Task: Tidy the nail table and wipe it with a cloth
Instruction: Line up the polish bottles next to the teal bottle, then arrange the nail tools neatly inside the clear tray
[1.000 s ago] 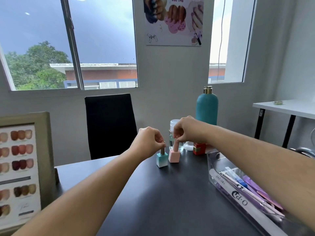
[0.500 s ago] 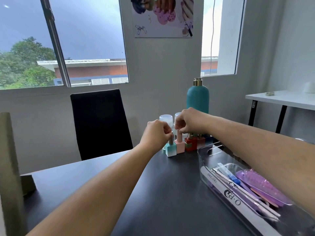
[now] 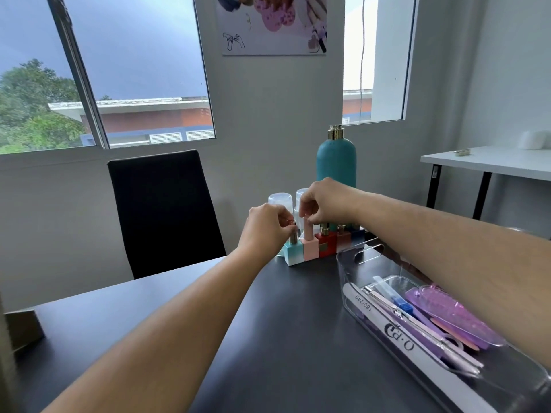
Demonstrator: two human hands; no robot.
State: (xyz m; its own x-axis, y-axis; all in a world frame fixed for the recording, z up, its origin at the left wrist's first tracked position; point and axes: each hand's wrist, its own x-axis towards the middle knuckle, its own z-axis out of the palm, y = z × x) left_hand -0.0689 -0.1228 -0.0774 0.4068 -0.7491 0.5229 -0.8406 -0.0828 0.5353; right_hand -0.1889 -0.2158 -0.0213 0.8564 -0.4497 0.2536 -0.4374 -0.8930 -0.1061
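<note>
Pinching teal bottle [image 3: 293, 255], pink bottle [image 3: 310, 249] beneath hands [image 3: 265, 231] [image 3: 325, 204]

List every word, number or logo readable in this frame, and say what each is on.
"180/240": on the white nail file in the tray.
"O·P": logo on the same file; whatever follows it is unclear.
Poster: only drawings show, no readable text.
Red bottle: gold label too small to read.

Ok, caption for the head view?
Left hand pinches the blue polish bottle, right hand the pink bottle, beside a red bottle on the table.
</note>
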